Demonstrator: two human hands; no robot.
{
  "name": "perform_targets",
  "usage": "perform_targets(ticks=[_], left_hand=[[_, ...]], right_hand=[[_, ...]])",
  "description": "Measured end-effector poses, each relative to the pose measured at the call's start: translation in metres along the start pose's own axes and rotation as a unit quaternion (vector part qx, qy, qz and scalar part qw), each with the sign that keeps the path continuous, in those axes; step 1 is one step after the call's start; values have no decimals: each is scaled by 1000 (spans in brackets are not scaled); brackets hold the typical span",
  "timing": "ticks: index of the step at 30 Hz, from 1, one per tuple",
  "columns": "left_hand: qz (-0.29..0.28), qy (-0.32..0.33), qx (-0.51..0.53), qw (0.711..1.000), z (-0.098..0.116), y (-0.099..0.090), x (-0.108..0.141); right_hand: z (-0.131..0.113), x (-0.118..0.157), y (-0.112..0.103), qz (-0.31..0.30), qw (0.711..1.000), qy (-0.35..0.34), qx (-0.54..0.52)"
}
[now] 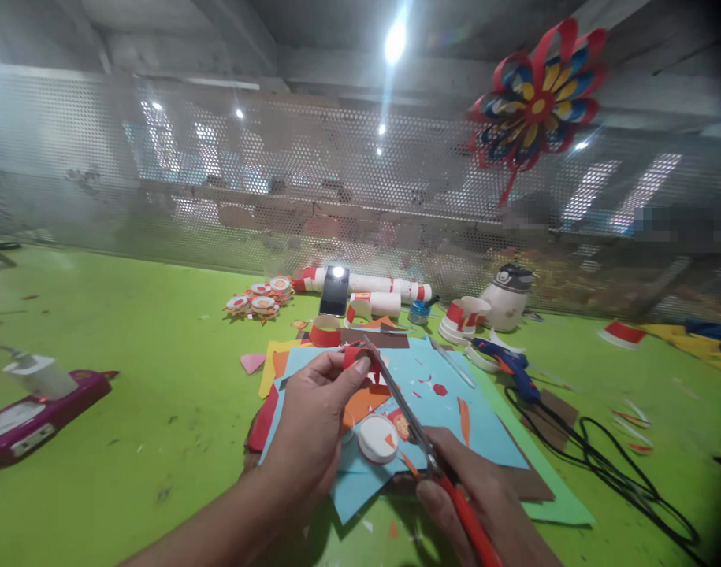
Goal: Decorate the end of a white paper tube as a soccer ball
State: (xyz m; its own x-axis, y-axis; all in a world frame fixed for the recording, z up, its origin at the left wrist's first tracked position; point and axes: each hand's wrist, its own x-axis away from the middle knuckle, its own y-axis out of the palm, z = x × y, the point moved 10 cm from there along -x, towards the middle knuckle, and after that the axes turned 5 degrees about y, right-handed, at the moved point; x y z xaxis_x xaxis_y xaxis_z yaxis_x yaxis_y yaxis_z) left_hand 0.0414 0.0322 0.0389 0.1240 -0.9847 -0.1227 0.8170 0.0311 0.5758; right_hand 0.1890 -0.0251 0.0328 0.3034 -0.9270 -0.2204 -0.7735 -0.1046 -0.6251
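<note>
My left hand point(313, 409) pinches a small red paper piece point(352, 357) between thumb and fingers. My right hand point(475, 480) is wrapped round the red handles of a pair of scissors point(408, 417). The blades point up and left, and their tips reach the red piece beside my left thumb. Whether they are cutting into it I cannot tell. Below lie light blue paper sheets point(502, 441) with an orange piece, red scraps and thin orange strips point(463, 421) on top. A round white lid-like disc point(377, 439) with a small orange triangle lies between my hands.
Behind the sheets are a phone point(335, 291), a white and red paper tube point(380, 282), cut paper cups point(458, 319) and a blue jar point(419, 313). A blue glue gun point(507, 364) trails a black cord point(608, 465) at right. A purple power strip point(46, 417) lies at left.
</note>
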Motion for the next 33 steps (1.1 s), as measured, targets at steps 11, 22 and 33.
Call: perform_targets(ticks=[11, 22, 33], left_hand=[[-7, -5, 9, 1000, 0, 2, -1], [-4, -10, 16, 1000, -2, 0, -3], [-46, -39, -12, 998, 0, 5, -4]], right_hand=[[-3, 0, -1, 8, 1000, -7, 15], [1, 3, -6, 53, 997, -16, 48], [7, -4, -30, 58, 993, 0, 104]])
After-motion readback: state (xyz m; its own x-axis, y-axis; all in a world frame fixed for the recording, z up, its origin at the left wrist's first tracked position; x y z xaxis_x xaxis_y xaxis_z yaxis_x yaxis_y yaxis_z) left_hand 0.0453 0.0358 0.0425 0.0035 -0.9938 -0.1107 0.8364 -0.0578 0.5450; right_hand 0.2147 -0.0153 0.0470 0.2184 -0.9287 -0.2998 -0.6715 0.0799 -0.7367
